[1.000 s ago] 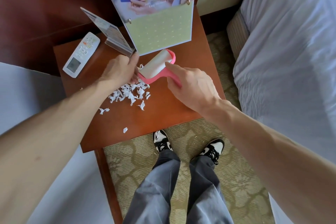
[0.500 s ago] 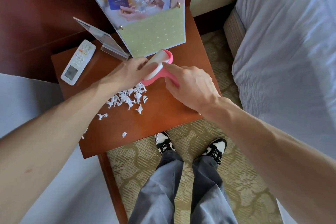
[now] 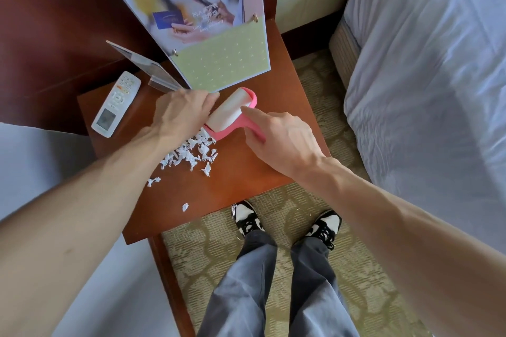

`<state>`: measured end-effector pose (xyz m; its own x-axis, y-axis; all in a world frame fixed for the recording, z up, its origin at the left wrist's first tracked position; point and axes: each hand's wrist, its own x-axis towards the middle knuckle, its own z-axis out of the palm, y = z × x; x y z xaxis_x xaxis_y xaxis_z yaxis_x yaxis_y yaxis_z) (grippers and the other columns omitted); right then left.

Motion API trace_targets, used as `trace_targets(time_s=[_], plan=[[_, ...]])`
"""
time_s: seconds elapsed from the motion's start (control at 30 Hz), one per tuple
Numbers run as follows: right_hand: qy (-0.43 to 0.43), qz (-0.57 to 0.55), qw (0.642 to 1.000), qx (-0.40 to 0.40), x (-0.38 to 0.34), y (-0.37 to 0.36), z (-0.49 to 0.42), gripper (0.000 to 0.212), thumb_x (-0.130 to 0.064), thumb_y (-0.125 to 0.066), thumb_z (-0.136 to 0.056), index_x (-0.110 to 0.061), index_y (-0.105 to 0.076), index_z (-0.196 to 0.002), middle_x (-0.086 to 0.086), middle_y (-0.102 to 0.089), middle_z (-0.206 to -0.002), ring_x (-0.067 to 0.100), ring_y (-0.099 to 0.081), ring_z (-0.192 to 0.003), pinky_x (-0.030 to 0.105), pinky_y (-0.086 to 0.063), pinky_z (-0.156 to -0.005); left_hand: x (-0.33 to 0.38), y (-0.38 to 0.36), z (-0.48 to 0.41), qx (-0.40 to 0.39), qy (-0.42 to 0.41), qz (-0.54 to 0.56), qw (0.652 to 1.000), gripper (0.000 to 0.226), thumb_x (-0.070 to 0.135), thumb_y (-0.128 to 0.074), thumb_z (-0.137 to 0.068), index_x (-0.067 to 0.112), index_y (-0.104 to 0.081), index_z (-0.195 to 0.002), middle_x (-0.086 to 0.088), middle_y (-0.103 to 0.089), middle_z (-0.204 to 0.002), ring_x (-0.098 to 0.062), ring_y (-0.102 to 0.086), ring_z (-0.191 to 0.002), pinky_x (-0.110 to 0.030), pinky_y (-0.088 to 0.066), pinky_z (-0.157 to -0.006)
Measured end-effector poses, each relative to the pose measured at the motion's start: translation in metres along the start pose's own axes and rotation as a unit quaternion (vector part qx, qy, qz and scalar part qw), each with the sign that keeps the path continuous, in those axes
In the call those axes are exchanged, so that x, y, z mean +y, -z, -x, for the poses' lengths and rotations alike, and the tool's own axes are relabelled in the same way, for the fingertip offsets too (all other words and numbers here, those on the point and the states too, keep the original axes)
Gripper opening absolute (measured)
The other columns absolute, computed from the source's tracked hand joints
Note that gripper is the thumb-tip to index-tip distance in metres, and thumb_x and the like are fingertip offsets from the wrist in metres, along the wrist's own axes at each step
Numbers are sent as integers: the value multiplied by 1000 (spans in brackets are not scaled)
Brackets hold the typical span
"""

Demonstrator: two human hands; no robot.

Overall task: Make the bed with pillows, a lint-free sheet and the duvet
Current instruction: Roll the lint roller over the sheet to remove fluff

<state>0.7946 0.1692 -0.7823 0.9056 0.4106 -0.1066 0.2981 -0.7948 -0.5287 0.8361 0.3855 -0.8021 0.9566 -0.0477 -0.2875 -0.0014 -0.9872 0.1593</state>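
A pink lint roller (image 3: 232, 112) with a white sticky roll lies over the wooden nightstand (image 3: 246, 178). My right hand (image 3: 282, 139) grips its pink handle. My left hand (image 3: 183, 112) lies against the left side of the roll, fingers curled around it. Several white paper scraps (image 3: 191, 154) are heaped on the nightstand just below the roller. The bed with its creased white sheet (image 3: 427, 85) fills the right side.
A white remote control (image 3: 116, 104) lies at the nightstand's left. A clear acrylic sign holder (image 3: 147, 65) and a standing calendar card (image 3: 219, 44) stand behind the roller. Patterned carpet (image 3: 315, 227) and my feet are below. Another white bed surface (image 3: 32, 161) is at left.
My left hand slid from the paper scraps up onto the roll. The roller stayed in my right hand's grip at about the same spot on the nightstand.
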Motion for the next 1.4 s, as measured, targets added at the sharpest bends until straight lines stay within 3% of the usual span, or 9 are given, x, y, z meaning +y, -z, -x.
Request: trace_targets(time_s=[0.17, 0.37, 0.5, 0.57, 0.67, 0.73, 0.87, 1.13, 1.4], plan=[[1, 9, 1000, -11, 0, -1, -1, 33, -32, -47, -98, -32, -59, -128, -3, -59, -71, 26, -54, -61, 32, -46, -53, 3, 0, 0, -165, 19, 195, 967, 59, 70, -38, -100, 17, -55, -79, 2, -52, -68, -19, -48, -61, -34, -30, -57], [-30, 6, 999, 20, 5, 3, 4, 39, -32, -49, -100, -27, -54, -138, 1, -61, -76, 30, -56, -63, 34, -45, -55, -30, 3, 8, -198, 72, 143, 967, 47, 64, -43, -101, 34, -78, -94, 4, -69, -86, -13, -62, -79, -32, -41, -68], [-50, 43, 997, -33, 11, -2, 9, 29, -29, -45, -102, -22, -53, -129, 1, -54, -79, 32, -52, -62, 34, -41, -53, -20, 4, 9, -150, 58, 210, 964, 47, 48, -42, -106, 37, -46, -152, 18, -58, -134, -11, -61, -119, -24, -41, -92], [-66, 28, 997, -39, 17, 1, 12, 18, -28, -44, -101, -22, -52, -117, 0, -54, -77, 34, -53, -63, 35, -43, -52, -6, 6, 7, -150, 50, 223, 962, 52, 55, -38, -106, 46, -32, -156, 23, -52, -132, -3, -63, -108, -20, -43, -85], [-110, -26, 994, -6, 27, 19, 16, 15, -30, -46, -101, -22, -54, -111, -2, -57, -72, 34, -57, -66, 37, -48, -55, 24, 9, -1, -140, 26, 202, 969, 50, 61, -34, -105, 40, -55, -144, 7, -68, -128, -18, -67, -109, -24, -47, -83], [-164, -74, 984, 6, 40, 38, 22, 26, -30, -47, -101, -22, -59, -122, 1, -66, -79, 34, -62, -72, 39, -52, -62, 53, 13, -8, -120, 28, 189, 974, 54, 59, -35, -105, 24, -67, -130, 1, -71, -100, -20, -65, -89, -25, -42, -68], [-262, -156, 950, 69, 82, 75, 50, 37, -33, -43, -102, -33, -58, -136, -4, -68, -81, 24, -66, -73, 35, -52, -62, 125, 12, -12, -184, -35, 232, 954, 66, 74, -34, -97, 39, -40, -153, 9, -58, -144, -15, -53, -134, -31, -40, -103], [-351, -140, 910, 171, 205, 174, 143, 46, -32, -45, -104, -34, -46, -150, 3, -73, -107, 29, -67, -99, 33, -41, -70, 335, 14, -41, -188, -114, 210, 953, 58, 64, -36, -102, 35, -44, -151, 1, -57, -146, -20, -50, -138, -31, -38, -105], [-478, -133, 830, 254, 314, 218, 218, 37, -25, -42, -102, -29, -48, -139, 6, -65, -89, 32, -63, -82, 42, -47, -64, 501, 15, -79, -283, -194, 187, 921, 80, 75, -33, -95, 36, -12, -162, 2, -42, -159, -21, -38, -147, -42, -33, -114]])
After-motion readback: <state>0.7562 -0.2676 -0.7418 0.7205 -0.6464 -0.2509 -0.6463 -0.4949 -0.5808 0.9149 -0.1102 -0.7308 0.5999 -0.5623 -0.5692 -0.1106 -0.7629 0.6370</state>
